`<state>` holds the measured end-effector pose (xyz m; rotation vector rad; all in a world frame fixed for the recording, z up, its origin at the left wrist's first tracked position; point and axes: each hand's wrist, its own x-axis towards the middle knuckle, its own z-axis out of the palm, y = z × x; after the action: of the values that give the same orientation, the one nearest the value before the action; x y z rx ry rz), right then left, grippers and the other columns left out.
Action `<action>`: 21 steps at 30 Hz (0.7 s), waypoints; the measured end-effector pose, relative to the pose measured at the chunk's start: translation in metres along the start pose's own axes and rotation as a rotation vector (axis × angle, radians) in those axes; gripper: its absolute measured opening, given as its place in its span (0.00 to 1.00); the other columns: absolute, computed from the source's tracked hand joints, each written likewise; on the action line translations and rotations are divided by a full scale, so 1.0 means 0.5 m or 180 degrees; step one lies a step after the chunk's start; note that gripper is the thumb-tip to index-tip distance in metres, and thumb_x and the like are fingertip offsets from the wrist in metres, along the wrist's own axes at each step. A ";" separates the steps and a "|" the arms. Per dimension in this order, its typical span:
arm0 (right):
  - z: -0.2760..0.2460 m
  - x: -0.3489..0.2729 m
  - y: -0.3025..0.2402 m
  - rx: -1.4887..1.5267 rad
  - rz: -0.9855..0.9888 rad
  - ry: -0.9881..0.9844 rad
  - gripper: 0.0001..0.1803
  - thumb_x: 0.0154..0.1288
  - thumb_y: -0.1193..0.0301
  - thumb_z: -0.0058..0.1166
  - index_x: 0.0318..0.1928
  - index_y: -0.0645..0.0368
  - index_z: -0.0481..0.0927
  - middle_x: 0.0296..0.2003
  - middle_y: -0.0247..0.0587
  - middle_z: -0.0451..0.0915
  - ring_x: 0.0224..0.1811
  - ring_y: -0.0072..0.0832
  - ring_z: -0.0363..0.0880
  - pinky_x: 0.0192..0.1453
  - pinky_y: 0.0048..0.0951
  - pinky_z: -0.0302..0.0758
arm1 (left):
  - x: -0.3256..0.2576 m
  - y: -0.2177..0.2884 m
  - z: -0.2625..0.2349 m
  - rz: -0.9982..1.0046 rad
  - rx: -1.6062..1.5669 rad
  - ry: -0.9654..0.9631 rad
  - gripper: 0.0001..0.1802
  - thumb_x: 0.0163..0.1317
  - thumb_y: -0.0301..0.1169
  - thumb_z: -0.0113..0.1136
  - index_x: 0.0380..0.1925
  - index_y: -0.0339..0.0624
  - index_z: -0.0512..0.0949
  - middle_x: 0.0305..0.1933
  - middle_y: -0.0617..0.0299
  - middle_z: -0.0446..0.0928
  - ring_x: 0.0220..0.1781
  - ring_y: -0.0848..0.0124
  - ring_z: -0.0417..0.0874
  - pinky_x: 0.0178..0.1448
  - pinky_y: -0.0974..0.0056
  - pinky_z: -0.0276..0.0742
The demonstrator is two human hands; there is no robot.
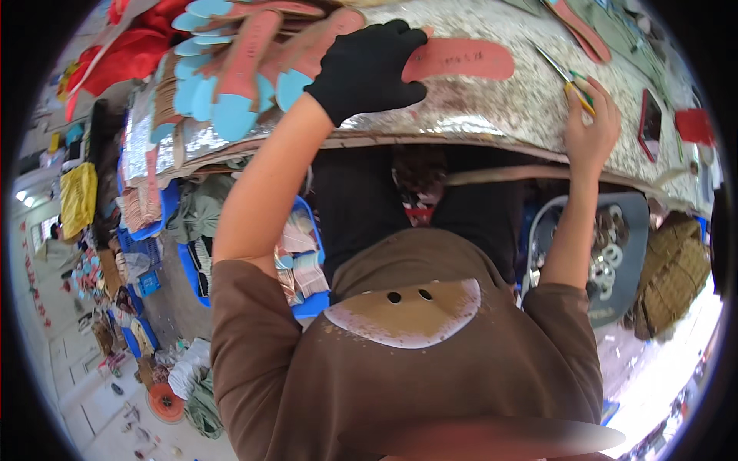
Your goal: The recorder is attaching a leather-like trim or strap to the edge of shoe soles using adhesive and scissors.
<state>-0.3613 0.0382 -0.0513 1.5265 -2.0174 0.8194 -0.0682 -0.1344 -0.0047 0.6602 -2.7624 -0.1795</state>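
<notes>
Apart from each other, both hands work over the tabletop: the left hand (369,69), in a black fabric glove, is closed around the near end of a flat, salmon-red, round-ended insole (469,60), while the bare right hand (593,127) grips slim, dark-bladed scissors with yellow handles (555,64). The insole lies crosswise on the speckled, silvery work table (530,115), its left end under the glove and its right end free. Thumb on the lower edge and fingers over the upper one, this hold probably steadies the piece and leaves most of its face exposed. The scissor tips point up and leftward, just beside the free end but apart from it; whether the blades are parted cannot be told.

The left forearm slants up and rightward from a bent elbow, the wrist bringing the palm down over the insole. The right forearm rises almost straight, with the fingers curled around the handles.

Left of the glove, a heap of red insoles with pale blue ends (238,73) overlaps in layers, perhaps kept there to be within easy reach. Farther right lies a dark, red-edged phone-like slab (649,127), well apart from the insole. Below the table edge, a grey plastic tub (629,296) holds pale rings (610,257).
</notes>
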 end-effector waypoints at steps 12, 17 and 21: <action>0.114 -0.323 -0.112 0.2510 -0.0647 -0.2563 0.25 0.61 0.66 0.54 0.60 0.58 0.74 0.52 0.44 0.78 0.58 0.38 0.74 0.64 0.36 0.68 | -0.034 0.229 -0.064 0.0595 -0.1220 -0.1435 0.27 0.47 0.39 0.67 0.51 0.47 0.80 0.55 0.50 0.77 0.58 0.51 0.77 0.60 0.53 0.73; 0.121 -0.349 -0.063 0.1333 -0.1382 -0.2571 0.24 0.61 0.62 0.53 0.58 0.53 0.76 0.57 0.43 0.76 0.60 0.39 0.73 0.67 0.39 0.66 | -0.152 0.229 -0.068 -0.0738 -0.0515 -0.1538 0.26 0.47 0.39 0.67 0.49 0.46 0.80 0.53 0.49 0.78 0.57 0.51 0.77 0.60 0.53 0.73; 0.104 -0.258 -0.212 0.0869 -0.1640 -0.2610 0.24 0.61 0.60 0.53 0.57 0.51 0.77 0.59 0.42 0.75 0.61 0.39 0.73 0.68 0.40 0.65 | -0.175 0.256 -0.033 -0.1512 -0.0142 -0.1623 0.25 0.47 0.40 0.67 0.48 0.45 0.81 0.52 0.48 0.78 0.56 0.51 0.78 0.59 0.52 0.74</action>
<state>-0.2262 0.0678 -0.1581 2.7116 -1.8623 0.2666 -0.0427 0.0184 0.0129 1.4221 -2.9928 -0.5794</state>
